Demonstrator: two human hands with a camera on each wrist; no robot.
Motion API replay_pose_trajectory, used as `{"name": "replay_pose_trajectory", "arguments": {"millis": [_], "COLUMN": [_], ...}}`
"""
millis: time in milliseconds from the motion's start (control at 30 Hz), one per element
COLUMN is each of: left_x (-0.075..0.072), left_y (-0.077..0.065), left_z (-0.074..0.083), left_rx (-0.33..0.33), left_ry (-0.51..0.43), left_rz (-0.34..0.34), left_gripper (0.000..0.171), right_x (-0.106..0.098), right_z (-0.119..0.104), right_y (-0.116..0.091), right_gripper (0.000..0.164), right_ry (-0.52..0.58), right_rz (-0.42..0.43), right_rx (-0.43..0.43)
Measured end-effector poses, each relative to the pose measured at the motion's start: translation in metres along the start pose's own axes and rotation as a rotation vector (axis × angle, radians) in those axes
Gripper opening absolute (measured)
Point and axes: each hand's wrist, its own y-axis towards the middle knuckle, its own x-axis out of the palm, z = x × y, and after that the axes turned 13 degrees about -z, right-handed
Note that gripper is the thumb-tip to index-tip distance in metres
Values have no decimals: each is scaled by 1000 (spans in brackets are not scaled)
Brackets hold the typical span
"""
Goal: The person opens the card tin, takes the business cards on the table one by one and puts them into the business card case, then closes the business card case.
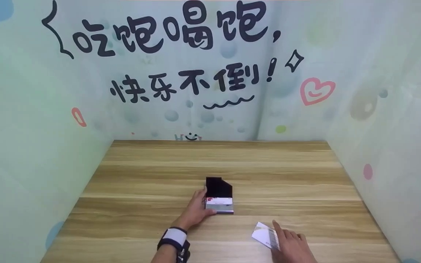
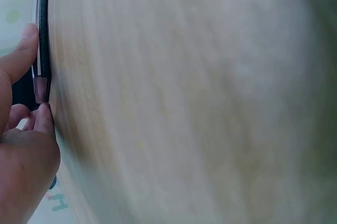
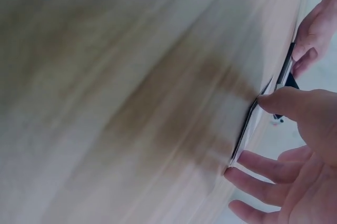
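Note:
In the head view a card case lies on the table with its black-lined flap folded open toward the back. A white card with a red print shows inside it. My left hand grips the case by its left side; in the left wrist view the thumb lies along its edge. Nearer the front, my right hand holds a white card just above or on the wood. The right wrist view shows thumb and fingers at opposite edges of that card.
The wood-grain table is bounded by printed fabric walls at the left, back and right. Dark lettering covers the back wall. A strap with a camera is round my left wrist.

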Motion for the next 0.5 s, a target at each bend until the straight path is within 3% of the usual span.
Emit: {"name": "replay_pose_trajectory", "arguments": {"millis": [233, 500], "left_x": [0, 1], "left_y": [-1, -1], "left_z": [0, -1], "left_rx": [-14, 21], "left_ry": [-13, 8], "left_rz": [-6, 5], "left_gripper": [86, 85], "right_x": [-4, -15], "right_z": [3, 13], "right_y": [4, 17], "right_gripper": [69, 68], "right_ry": [75, -62], "right_rz": [45, 222], "right_rx": [-19, -139]}}
